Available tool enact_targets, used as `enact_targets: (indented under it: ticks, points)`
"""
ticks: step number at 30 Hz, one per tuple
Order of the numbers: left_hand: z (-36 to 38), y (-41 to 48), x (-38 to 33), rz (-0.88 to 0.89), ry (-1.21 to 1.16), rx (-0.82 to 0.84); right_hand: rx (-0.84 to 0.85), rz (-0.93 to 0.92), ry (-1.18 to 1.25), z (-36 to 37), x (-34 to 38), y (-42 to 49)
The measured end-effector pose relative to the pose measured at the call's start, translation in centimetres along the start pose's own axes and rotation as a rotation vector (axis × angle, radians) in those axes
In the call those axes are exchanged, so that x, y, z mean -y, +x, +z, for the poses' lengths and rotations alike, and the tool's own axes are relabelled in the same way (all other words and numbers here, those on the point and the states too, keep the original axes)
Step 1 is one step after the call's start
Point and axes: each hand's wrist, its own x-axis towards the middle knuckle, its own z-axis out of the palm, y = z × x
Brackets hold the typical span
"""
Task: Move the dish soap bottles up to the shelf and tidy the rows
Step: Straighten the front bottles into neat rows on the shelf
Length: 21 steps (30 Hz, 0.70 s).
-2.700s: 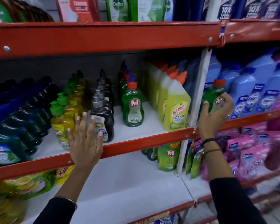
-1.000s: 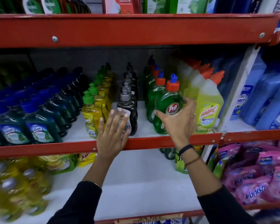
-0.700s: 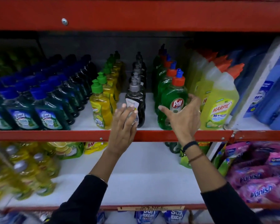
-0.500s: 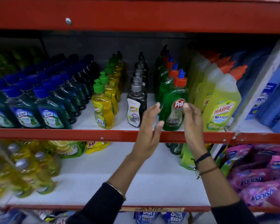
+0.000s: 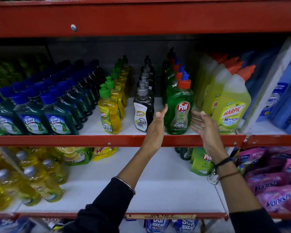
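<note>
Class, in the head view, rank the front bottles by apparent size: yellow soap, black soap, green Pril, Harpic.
1. Harpic bottle
2. Green Pril bottle
3. Yellow soap bottle and black soap bottle: too alike to rank.

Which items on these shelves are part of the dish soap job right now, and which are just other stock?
Part of the job:
- front Pril bottle, between left hand and right hand, both open
- yellow Super bottles
- dark Super bottles
- red shelf edge

Other stock:
- Harpic bottles
- Lizol bottles
- Vanish pouches
</note>
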Motion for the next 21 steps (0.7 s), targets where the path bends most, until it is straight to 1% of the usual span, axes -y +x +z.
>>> enact_targets:
  ticks: [5,9,12,14,16,18,19,20,21]
  points:
    - [-0.3,0.2,0.0,0.009,-0.054,-0.005,0.015,-0.048,-0.001,0.0,-0.5,0.0]
    - [-0.1,0.3,0.2,0.008,-0.082,-0.045,0.007,-0.064,-0.007,0.1,-0.8,0.2]
    - [-0.2,-0.3,0.8,0.127,-0.094,-0.154,-0.069,-0.120,-0.034,0.7,-1.5,-0.3]
    - [-0.4,-1.3,0.8,0.261,-0.094,-0.281,-0.185,-0.197,-0.023,1.3,-2.0,-0.8]
    - [-1.3,-2.0,0.8,0.383,-0.089,-0.434,-0.317,-0.331,0.005,1.9,-2.7,-1.6]
    - [-2.4,-1.8,0.7,0.416,-0.056,-0.536,-0.386,-0.504,-0.030,2.8,-3.8,-2.6]
    - [-3.0,-1.5,0.6,0.398,-0.030,-0.556,-0.361,-0.573,-0.055,3.5,-4.2,-3.3]
    - [-3.7,-1.0,0.7,0.365,-0.004,-0.562,-0.301,-0.609,-0.073,4.4,-4.7,-4.0]
    - [-4.3,-0.5,0.7,0.316,0.013,-0.551,-0.226,-0.608,-0.083,5.4,-5.0,-4.6]
